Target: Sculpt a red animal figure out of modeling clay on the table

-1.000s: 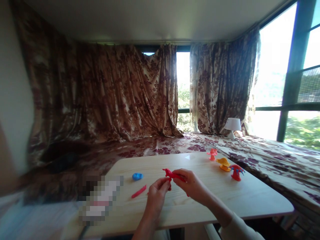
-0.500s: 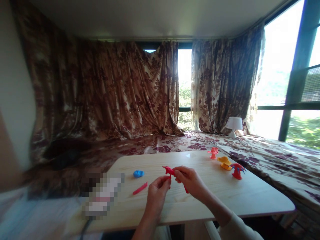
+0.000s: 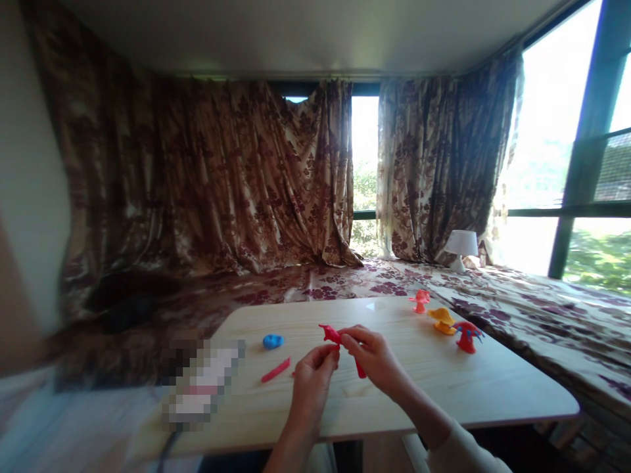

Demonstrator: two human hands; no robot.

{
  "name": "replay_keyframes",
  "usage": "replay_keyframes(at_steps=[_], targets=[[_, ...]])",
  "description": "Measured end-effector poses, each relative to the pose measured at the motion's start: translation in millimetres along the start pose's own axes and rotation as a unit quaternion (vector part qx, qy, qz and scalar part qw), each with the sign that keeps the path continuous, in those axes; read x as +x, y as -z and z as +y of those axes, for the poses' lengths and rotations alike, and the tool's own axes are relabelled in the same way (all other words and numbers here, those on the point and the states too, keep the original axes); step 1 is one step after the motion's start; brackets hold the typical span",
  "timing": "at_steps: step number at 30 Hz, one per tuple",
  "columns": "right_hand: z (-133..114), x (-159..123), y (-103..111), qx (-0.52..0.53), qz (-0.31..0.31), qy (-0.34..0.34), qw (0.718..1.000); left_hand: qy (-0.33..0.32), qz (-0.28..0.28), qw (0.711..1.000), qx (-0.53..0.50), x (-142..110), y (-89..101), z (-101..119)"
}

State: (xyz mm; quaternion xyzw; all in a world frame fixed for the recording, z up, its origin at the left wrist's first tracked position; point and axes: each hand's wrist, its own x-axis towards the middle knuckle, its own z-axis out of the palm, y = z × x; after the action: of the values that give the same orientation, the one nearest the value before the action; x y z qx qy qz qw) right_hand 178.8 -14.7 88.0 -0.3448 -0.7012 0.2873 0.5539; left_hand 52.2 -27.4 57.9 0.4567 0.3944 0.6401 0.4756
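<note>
Between my two hands is a pinkish-red modelling clay figure point(image 3: 329, 333) with small pointed bits at its upper left end. My left hand point(image 3: 313, 373) pinches it from below with closed thumb and fingers. My right hand point(image 3: 372, 353) has its fingertips closed on the figure's right side. From under the right palm pokes a red rod-like end point(image 3: 361, 369); whether it is held or lies on the table I cannot tell. Left of my hands lie a red clay strip point(image 3: 276, 370) and a blue clay lump point(image 3: 273, 341).
On the right of the pale wooden table point(image 3: 394, 407) stand a coral clay piece point(image 3: 420, 301), a yellow mushroom-like one point(image 3: 442, 320) and a red one with blue strands point(image 3: 467, 337). A pixelated object point(image 3: 202, 387) lies left. Behind stands a white lamp point(image 3: 462, 244).
The red figure has turned and shifted slightly left and up in my fingers. The red rod-like end under my right hand has swung downward. The view has shifted a little.
</note>
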Motion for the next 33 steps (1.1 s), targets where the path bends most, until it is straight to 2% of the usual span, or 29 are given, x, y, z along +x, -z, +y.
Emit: replay_keyframes(at_steps=[9, 17, 24, 28, 33], targets=[[0.6, -0.1, -3.6, -0.005, 0.005, 0.003, 1.0, -0.009, 0.028, 0.999, -0.031, 1.2, 0.7, -2.3], [5.2, -1.8, -4.9, -0.007, 0.012, 0.012, 1.0, -0.004, 0.011, 1.0, -0.023, 0.9, 0.2, -8.1], [9.6, -2.5, -8.3, 0.011, 0.034, 0.004, 0.999, -0.006, 0.032, 0.999, -0.025, -3.0, -4.7, -1.1], [1.5, -4.4, -8.6, -0.003, 0.018, 0.007, 1.0, -0.015, 0.064, 0.998, -0.012, -1.8, -6.2, -3.4], [-1.5, -5.2, -7.6, -0.002, 0.006, 0.018, 1.0, -0.045, 0.056, 0.997, 0.006, -1.2, -4.8, -3.3]])
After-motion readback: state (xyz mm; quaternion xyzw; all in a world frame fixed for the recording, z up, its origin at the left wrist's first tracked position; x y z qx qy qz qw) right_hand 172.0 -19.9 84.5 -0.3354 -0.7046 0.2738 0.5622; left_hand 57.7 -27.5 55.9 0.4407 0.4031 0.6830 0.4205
